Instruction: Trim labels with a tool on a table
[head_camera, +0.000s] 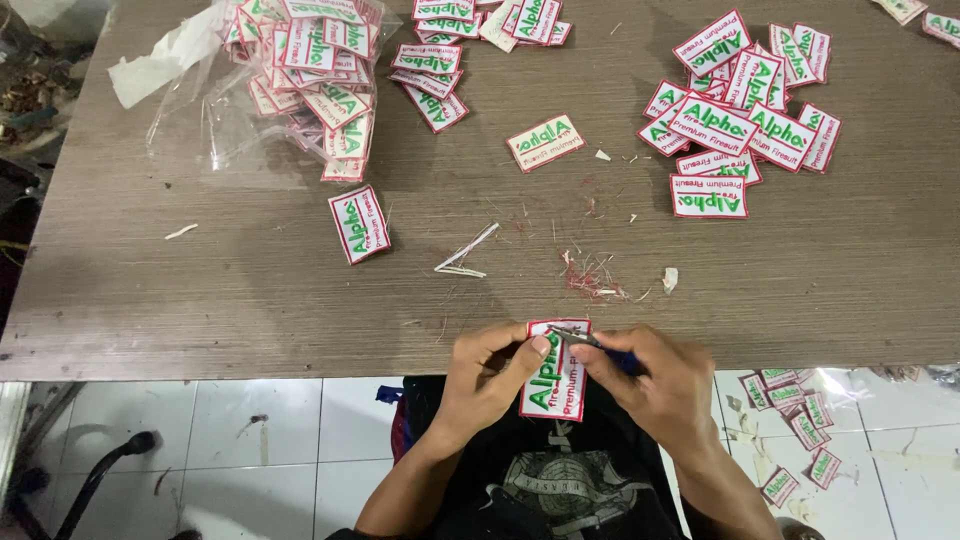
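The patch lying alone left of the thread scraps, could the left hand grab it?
Probably yes: bare table lies between the left hand and that lone patch, though the hand is holding another patch.

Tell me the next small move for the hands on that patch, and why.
Probably snip along the top edge of the held patch: the left hand pinches it upright, the right hand has the small cutter at that edge, and red thread scraps on the table suggest trimming.
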